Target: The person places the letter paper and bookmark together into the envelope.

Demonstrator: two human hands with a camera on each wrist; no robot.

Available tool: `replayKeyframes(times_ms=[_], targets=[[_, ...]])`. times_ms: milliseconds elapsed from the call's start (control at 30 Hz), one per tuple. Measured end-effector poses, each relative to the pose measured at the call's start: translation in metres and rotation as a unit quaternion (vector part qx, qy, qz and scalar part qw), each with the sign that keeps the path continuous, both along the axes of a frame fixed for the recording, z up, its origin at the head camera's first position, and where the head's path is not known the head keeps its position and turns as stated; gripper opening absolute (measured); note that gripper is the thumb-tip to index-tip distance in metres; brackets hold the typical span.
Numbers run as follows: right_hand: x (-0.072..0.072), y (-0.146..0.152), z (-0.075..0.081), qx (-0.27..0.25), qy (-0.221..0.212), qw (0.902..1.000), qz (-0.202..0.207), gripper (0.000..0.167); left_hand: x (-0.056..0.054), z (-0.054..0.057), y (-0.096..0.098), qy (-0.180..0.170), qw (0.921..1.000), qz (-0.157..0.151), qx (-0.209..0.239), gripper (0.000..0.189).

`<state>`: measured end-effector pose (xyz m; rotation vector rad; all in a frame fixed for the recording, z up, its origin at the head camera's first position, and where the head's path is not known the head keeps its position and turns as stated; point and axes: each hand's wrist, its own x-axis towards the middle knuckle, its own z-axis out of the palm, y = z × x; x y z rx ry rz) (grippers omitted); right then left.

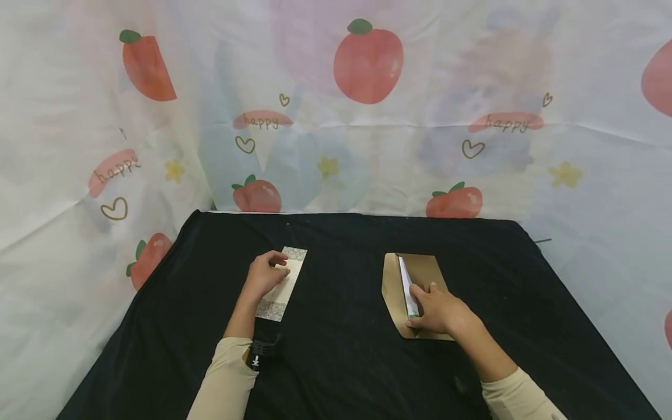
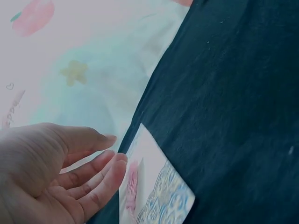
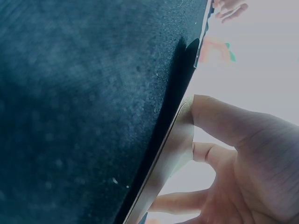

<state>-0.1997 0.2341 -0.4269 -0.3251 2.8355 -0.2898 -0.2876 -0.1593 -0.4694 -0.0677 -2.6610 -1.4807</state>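
A pale bookmark (image 1: 290, 280) with patterned silvery ends lies on the black cloth. In the left wrist view a pink tassel (image 2: 132, 184) shows on it. My left hand (image 1: 266, 277) hovers over the bookmark, fingers loosely bent and apart, holding nothing. On the right lies a brown paper envelope (image 1: 392, 291), its flap spread out to the left. A white paper edge (image 1: 405, 280) shows in its mouth. My right hand (image 1: 438, 309) holds the envelope at the mouth, thumb near the lower corner and fingers spread higher up. Some fingertips are hidden behind the flap in the right wrist view.
Black cloth (image 1: 336, 361) covers the table beneath both items. A white curtain (image 1: 325, 76) printed with fruit and hearts hangs behind and at the sides. A black wrist strap (image 1: 259, 350) sits at the left sleeve.
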Motion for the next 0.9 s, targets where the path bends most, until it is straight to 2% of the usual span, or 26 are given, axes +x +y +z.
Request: replayKeyframes(times_ms=[400,600,767,900], targets=[[0.001,0.000,0.000,0.005,0.009,0.9999,0.007,0.057,0.002,0.000,-0.021,-0.004,0.9996,0.026,0.004,0.031],[0.000,-0.001,0.001,0.009,0.008,0.9999,0.006,0.059,0.002,0.000,-0.030,0.000,0.9988,0.045,-0.018,0.030],[0.000,-0.001,0.003,0.014,-0.002,0.9999,0.002,0.066,0.002,-0.002,-0.037,-0.025,0.9975,0.056,-0.036,0.034],[0.000,0.000,0.004,0.018,-0.006,0.9998,0.003,0.067,0.002,-0.004,-0.042,-0.056,0.9969,0.043,-0.035,0.041]])
